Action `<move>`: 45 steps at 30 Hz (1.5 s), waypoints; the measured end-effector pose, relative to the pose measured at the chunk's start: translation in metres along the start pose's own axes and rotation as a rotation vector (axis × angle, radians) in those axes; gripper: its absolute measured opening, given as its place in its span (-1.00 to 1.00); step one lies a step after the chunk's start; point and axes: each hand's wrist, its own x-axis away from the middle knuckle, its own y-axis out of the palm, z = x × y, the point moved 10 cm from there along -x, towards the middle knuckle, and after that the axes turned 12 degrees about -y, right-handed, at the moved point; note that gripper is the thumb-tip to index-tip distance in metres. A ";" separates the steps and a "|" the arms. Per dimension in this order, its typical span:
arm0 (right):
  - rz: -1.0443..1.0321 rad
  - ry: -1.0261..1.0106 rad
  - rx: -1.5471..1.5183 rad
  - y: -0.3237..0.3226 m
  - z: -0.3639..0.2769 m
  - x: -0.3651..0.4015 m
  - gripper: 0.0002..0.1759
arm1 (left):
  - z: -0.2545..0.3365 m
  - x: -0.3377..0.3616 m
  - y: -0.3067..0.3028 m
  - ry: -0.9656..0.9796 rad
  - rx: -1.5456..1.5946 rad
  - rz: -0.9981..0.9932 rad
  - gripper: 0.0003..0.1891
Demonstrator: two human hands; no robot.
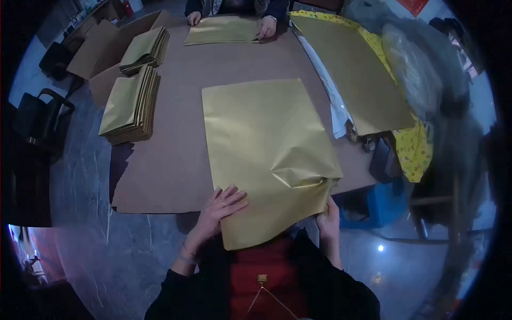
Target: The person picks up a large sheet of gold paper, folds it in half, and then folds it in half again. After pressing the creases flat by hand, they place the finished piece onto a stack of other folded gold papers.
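Observation:
A large gold paper sheet (256,122) lies on the brown table cover (176,181), its near edge hanging over the table's front edge toward me. My left hand (225,207) rests on the sheet's near left side with its fingers spread. At the near right corner my right hand (328,216) grips the paper's edge, its fingertips partly hidden behind it. The sheet is creased and buckled close to that hand.
Folded gold paper stacks (121,104) sit at the left beside an open cardboard box (101,45). Across the table, a co-worker's hands (266,28) touch a gold piece (224,29). Large gold sheets (346,69) lie right, above a blue stool (381,205).

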 end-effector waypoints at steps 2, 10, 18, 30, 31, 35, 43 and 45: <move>-0.152 -0.041 0.114 0.028 -0.005 0.027 -0.61 | -0.023 0.011 -0.016 -0.083 0.154 -0.020 -0.64; -0.437 -0.545 0.631 0.036 -0.074 -0.001 -0.54 | -0.064 0.046 -0.046 -0.304 0.597 -0.049 -0.68; -1.457 -0.651 1.309 0.163 -0.010 -0.021 -0.36 | -0.044 0.036 -0.077 -0.280 0.718 -0.055 -0.69; -1.132 -0.515 1.584 0.144 0.002 -0.068 -0.70 | -0.127 0.037 -0.099 -0.806 0.791 0.223 -0.52; -1.137 -0.513 1.584 0.151 0.005 -0.064 -0.70 | -0.120 0.018 -0.112 -0.734 0.804 0.287 -0.55; -0.686 -0.097 1.316 0.155 0.006 -0.076 -0.67 | -0.137 -0.019 -0.109 -0.884 1.044 0.274 -0.56; -0.703 -0.172 1.537 0.165 0.011 -0.102 -0.62 | -0.191 0.036 -0.072 -1.027 1.152 0.327 -0.47; -0.635 -0.142 1.388 0.168 0.014 -0.104 -0.62 | -0.189 0.049 -0.071 -1.029 1.010 0.363 -0.49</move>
